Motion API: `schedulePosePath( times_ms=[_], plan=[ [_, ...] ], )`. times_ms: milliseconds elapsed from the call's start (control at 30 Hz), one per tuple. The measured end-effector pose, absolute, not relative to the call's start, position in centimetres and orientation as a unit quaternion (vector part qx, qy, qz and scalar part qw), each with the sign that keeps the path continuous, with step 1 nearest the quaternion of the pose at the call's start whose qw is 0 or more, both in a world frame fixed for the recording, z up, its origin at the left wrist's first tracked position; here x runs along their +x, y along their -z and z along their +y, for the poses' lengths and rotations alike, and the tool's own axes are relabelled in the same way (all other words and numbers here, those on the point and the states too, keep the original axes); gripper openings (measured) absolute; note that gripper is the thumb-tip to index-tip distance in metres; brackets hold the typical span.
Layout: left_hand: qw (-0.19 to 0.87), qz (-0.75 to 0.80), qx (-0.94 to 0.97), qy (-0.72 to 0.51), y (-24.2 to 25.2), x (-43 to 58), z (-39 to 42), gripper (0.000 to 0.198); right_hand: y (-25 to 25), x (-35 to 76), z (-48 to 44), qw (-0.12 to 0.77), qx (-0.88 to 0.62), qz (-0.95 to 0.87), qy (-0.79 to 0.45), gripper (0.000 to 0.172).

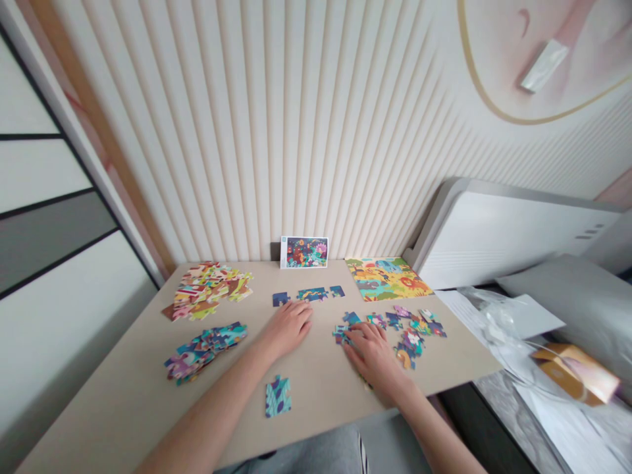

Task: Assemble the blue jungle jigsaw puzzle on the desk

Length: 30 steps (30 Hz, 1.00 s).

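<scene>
My left hand rests on the table with its fingers stretched out, just below a short row of dark blue puzzle pieces. Nothing shows in its grasp. My right hand is over loose pieces on the right, its thumb and fingertips around a blue-teal puzzle piece; the fingers partly hide that piece. Right of this hand lie several loose puzzle pieces in blue, pink and white. A single teal piece with purple spots lies near the front edge, between my forearms.
A small picture card stands upright against the ribbed wall. An animal puzzle lies flat at the back right. Piles of red-yellow pieces and blue-purple pieces are on the left. Beside the table's right edge are a plastic bag and an orange box.
</scene>
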<state>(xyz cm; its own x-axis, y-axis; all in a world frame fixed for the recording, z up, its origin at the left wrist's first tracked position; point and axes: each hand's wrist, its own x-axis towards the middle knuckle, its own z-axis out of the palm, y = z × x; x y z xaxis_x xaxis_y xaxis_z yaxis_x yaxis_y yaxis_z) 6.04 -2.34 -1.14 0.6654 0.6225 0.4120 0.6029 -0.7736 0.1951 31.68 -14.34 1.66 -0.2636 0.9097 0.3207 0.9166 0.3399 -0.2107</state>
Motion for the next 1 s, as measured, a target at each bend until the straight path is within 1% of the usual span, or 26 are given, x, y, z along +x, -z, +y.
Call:
schedulePosePath(
  times_ms=[100, 267, 333, 433, 633, 800, 1000],
  plan=[
    [0.024, 0.333, 0.912, -0.24, 1.0, 6.1, -2.4, 0.022, -1.7, 32.1, -14.4, 0.199, -0.56, -0.804, -0.009, 0.022],
    [0.022, 0.328, 0.912, -0.244, 0.8, 6.0, -2.5, 0.018, -1.3, 34.4, -12.7, 0.22, -0.621, -0.752, 0.026, 0.024],
    [0.02, 0.327, 0.913, -0.242, 0.8, 6.0, -2.6, 0.018, -0.9, 35.1, -11.8, 0.21, -0.631, -0.747, 0.028, 0.026],
    [0.019, 0.327, 0.913, -0.243, 0.8, 5.9, -2.5, 0.018, -0.4, 35.6, -10.6, 0.192, -0.635, -0.748, 0.017, 0.035],
    [0.019, 0.324, 0.914, -0.245, 1.1, 6.0, -2.3, 0.021, -0.1, 36.1, -9.3, 0.178, -0.638, -0.749, -0.017, 0.035],
    [0.025, 0.321, 0.912, -0.254, 1.1, 6.0, -2.3, 0.02, -0.2, 36.3, -9.6, 0.219, -0.601, -0.769, -0.01, 0.04],
    [0.027, 0.324, 0.911, -0.253, 1.1, 5.9, -2.3, 0.023, -0.2, 36.1, -10.0, 0.269, -0.566, -0.779, -0.023, 0.04]
  ],
)
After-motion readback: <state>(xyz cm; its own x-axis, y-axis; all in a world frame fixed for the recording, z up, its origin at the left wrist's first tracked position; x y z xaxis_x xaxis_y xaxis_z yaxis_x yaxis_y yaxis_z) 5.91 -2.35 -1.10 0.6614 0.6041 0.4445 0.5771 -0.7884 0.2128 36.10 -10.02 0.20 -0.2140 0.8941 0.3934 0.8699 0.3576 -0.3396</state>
